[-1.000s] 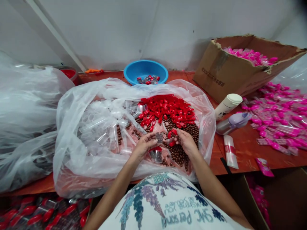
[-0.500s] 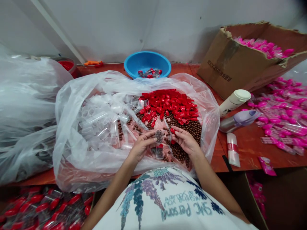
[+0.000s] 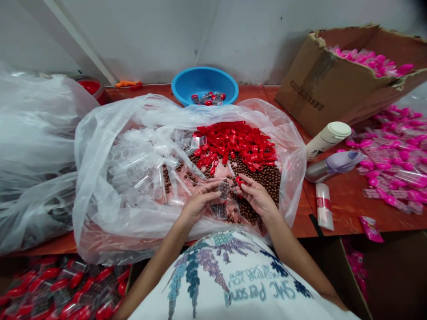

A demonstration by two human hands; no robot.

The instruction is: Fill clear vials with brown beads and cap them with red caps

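My left hand (image 3: pixel 197 203) pinches a small clear tube (image 3: pixel 224 190) filled with brown beads, held over an open plastic bag (image 3: pixel 100 186). My right hand (image 3: pixel 255 195) is closed beside it, with a red cap (image 3: pixel 239 181) at its fingertips close to the tube's top. Inside the bag lie a heap of red caps (image 3: pixel 238 143), a spread of brown beads (image 3: pixel 263 180) and a pile of empty clear tubes (image 3: pixel 140 164). Another filled tube (image 3: pixel 220 210) with a red cap lies under my hands.
A blue bowl (image 3: pixel 204 82) holding a few capped tubes stands behind the bag. A cardboard box (image 3: pixel 336 84) of pink packets, loose pink packets (image 3: pixel 393 160), two bottles (image 3: pixel 325 138) and a tape roll (image 3: pixel 323 206) are on the right. Plastic bags (image 3: pixel 33 151) bulk at left.
My right hand has brought a red cap in toward the tube in my left hand. The view has tilted slightly downward.
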